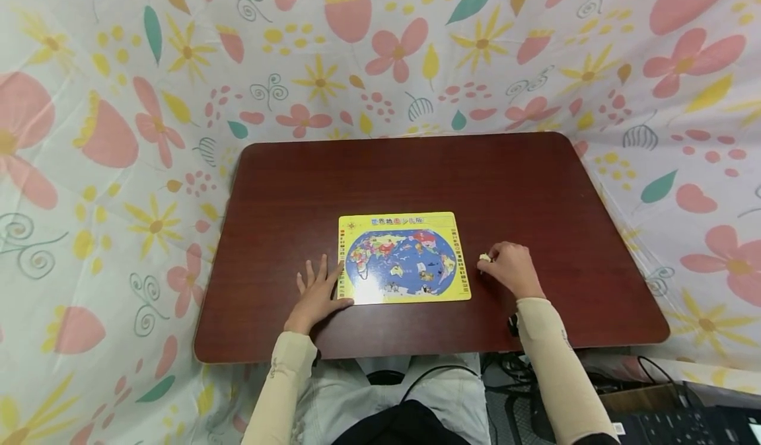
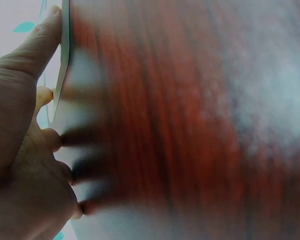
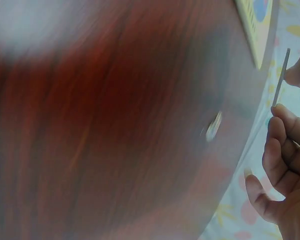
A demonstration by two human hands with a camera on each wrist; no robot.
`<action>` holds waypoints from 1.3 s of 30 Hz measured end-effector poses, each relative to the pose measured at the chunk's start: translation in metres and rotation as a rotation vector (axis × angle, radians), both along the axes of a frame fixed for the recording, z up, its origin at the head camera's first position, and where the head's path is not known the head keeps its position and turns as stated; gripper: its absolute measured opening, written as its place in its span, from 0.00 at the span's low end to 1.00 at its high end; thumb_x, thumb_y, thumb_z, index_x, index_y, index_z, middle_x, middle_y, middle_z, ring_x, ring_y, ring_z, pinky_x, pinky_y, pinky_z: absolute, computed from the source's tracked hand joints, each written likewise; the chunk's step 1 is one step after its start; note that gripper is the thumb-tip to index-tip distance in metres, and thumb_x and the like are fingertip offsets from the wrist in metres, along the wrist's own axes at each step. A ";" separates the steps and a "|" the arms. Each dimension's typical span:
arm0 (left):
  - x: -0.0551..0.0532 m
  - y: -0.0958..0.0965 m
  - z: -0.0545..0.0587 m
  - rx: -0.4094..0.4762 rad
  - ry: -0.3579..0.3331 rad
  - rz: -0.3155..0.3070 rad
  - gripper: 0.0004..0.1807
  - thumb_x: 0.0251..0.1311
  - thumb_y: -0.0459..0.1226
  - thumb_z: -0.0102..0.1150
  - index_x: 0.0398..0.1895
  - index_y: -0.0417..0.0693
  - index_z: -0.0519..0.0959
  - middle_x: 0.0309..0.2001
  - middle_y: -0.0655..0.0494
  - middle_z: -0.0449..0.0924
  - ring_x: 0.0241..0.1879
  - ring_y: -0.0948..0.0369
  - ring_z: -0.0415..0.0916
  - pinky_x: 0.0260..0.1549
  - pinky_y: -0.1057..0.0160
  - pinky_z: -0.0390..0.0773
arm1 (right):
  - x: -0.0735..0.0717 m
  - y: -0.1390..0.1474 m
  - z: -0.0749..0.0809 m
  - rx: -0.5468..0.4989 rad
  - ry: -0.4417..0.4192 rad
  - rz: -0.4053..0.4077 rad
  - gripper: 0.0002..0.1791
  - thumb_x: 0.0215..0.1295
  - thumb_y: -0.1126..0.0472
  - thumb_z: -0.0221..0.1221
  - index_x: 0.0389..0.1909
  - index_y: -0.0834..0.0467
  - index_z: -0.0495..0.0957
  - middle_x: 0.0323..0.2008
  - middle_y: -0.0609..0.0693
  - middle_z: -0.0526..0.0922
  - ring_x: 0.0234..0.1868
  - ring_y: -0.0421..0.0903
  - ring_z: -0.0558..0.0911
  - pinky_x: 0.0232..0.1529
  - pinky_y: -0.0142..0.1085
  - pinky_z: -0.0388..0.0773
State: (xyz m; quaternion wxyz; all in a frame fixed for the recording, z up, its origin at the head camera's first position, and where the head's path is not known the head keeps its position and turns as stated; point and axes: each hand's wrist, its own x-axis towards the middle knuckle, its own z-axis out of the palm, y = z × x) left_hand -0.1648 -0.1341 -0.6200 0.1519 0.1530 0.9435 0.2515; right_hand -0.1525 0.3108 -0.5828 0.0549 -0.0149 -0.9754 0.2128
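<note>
A yellow-bordered world-map puzzle board with a blue oval map lies flat on the table. My left hand rests at the board's left edge, fingers spread and straight, thumb at the near left corner. In the left wrist view, thumb and index finger touch the board's thin edge. To the right of the board, my right hand pinches a small, flat puzzle piece, seen edge-on in the right wrist view. Another small pale piece shows on the table near that hand.
The dark red-brown table has rounded corners. Flower-printed cloth hangs behind and at both sides. Below the near right edge are black cables and a black keyboard-like device.
</note>
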 end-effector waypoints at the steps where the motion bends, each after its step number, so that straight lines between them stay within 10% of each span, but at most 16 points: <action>1: 0.000 0.000 0.001 0.000 0.000 -0.001 0.50 0.46 0.61 0.62 0.72 0.65 0.49 0.73 0.48 0.28 0.67 0.42 0.15 0.57 0.35 0.23 | -0.003 -0.005 0.000 0.002 -0.001 0.004 0.14 0.45 0.53 0.66 0.20 0.61 0.78 0.17 0.51 0.76 0.19 0.49 0.71 0.46 0.61 0.63; 12: -0.003 0.001 -0.002 0.001 0.006 -0.003 0.51 0.46 0.62 0.61 0.72 0.67 0.48 0.73 0.49 0.27 0.67 0.42 0.14 0.57 0.35 0.22 | -0.026 -0.049 -0.005 0.040 0.038 0.119 0.15 0.43 0.54 0.64 0.11 0.56 0.71 0.11 0.48 0.66 0.14 0.45 0.64 0.29 0.42 0.62; 27: 0.003 0.000 -0.004 0.002 0.012 0.003 0.50 0.46 0.61 0.61 0.72 0.67 0.49 0.73 0.49 0.28 0.67 0.42 0.15 0.57 0.35 0.22 | -0.025 -0.064 -0.028 0.109 -0.090 0.128 0.18 0.43 0.46 0.69 0.16 0.57 0.77 0.15 0.46 0.71 0.21 0.45 0.69 0.39 0.50 0.63; 39: 0.002 0.001 -0.002 0.009 0.019 0.005 0.50 0.46 0.60 0.62 0.72 0.65 0.50 0.73 0.48 0.28 0.67 0.41 0.15 0.57 0.35 0.22 | -0.024 -0.062 -0.023 0.131 -0.035 0.151 0.13 0.48 0.53 0.67 0.17 0.57 0.80 0.17 0.47 0.75 0.21 0.45 0.72 0.38 0.53 0.66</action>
